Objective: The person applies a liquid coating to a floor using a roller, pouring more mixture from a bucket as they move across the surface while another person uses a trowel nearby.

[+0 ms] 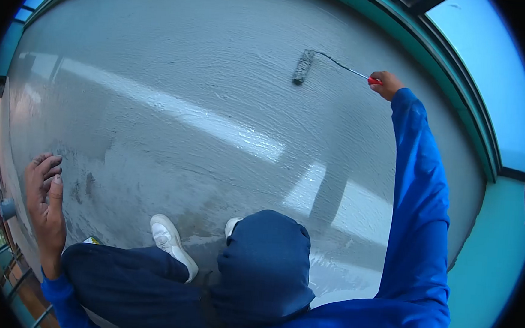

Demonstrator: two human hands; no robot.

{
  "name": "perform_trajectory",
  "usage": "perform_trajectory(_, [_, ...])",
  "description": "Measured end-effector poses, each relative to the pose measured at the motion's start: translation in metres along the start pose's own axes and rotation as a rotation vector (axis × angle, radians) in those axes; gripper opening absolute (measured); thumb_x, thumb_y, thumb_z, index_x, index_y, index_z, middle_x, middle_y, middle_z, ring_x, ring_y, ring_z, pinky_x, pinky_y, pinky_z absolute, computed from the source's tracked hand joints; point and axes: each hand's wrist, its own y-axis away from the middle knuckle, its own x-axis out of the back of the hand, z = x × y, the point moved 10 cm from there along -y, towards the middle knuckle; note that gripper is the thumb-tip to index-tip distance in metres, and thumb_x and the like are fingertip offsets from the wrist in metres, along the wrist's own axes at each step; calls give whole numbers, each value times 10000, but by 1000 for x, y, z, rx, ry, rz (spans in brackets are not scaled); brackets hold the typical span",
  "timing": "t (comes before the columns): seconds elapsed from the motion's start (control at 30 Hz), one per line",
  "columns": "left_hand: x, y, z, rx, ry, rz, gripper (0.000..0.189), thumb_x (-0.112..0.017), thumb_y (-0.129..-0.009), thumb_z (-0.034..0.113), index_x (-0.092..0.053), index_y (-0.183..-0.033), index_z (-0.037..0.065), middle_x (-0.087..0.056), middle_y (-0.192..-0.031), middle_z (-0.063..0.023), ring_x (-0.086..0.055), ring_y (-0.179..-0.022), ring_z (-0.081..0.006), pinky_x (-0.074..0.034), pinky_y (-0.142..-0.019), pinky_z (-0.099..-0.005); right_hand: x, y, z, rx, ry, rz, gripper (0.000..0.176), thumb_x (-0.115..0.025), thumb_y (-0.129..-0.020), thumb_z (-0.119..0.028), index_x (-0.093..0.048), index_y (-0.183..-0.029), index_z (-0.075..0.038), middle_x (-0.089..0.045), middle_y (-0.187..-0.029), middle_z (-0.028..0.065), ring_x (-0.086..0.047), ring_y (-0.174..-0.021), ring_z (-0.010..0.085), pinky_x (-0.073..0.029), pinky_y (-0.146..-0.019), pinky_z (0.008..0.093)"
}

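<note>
My right hand (pixel 387 85), arm stretched out far to the right, is closed around the red handle of a paint roller (pixel 303 66). The roller's sleeve is mottled with grey coating, and its thin wire frame runs from the handle to the far end. It rests on the wet grey floor (pixel 190 69), where rolled streaks show. My left hand (pixel 45 196) is raised over the left side near my knee, fingers apart and slightly curled, with nothing in it. Grey smudges mark its fingers.
My white shoes (pixel 170 242) stand on a duller, patchy strip of floor. Teal walls (pixel 487 232) with window frames border the far and right sides. A railing (pixel 11 287) is at the lower left. A small yellow-green item (pixel 91 240) lies partly hidden behind my leg.
</note>
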Motion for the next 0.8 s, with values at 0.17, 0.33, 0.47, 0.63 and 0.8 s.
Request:
perform_trajectory(0.17, [-4, -13, -13, 70, 54, -67, 269, -427, -890, 103, -536, -1110, -6, -455, -1201, -150, -485, -1069, -233, -402, -902, -339, 1, -93, -143, 122, 19, 12, 315, -642, -787, -212, -635, -1061, -57, -647, -990, 182, -607, -934, 346, -469, -826, 413])
perform_trajectory(0.33, [4, -13, -38, 200, -3, -163, 279, -403, -873, 135, -547, -1065, -7, -446, -1187, -166, -474, -1062, -242, -392, -856, -322, -3, -189, -291, 258, -2, 35, 339, -624, -781, -265, -642, -1065, -82, -648, -995, 169, -605, -942, 342, -471, -829, 419])
perform_trajectory(0.47, [12, 6, -71, 303, 20, -187, 290, -399, -880, 150, -543, -1080, -3, -433, -1217, -162, -473, -1045, -223, -381, -853, -312, -2, -229, -375, 305, -86, 13, 358, -619, -782, -283, -641, -1078, -83, -647, -1009, 158, -602, -949, 331, -474, -837, 408])
perform_trajectory(0.63, [24, 34, -108, 447, 74, -142, 301, -412, -895, 154, -525, -1127, -1, -414, -1268, -137, -474, -1038, -195, -370, -902, -305, -5, -237, -389, 317, -15, 10, 356, -602, -776, -302, -651, -1052, -82, -645, -1000, 163, -606, -921, 340, -480, -826, 413])
perform_trajectory(0.8, [34, 45, -85, 354, 45, -96, 307, -400, -896, 150, -520, -1128, -11, -421, -1246, -161, -474, -1056, -213, -374, -889, -319, -8, -182, -303, 394, 90, 48, 329, -587, -766, -288, -657, -1010, -80, -642, -966, 187, -605, -895, 368, -480, -810, 432])
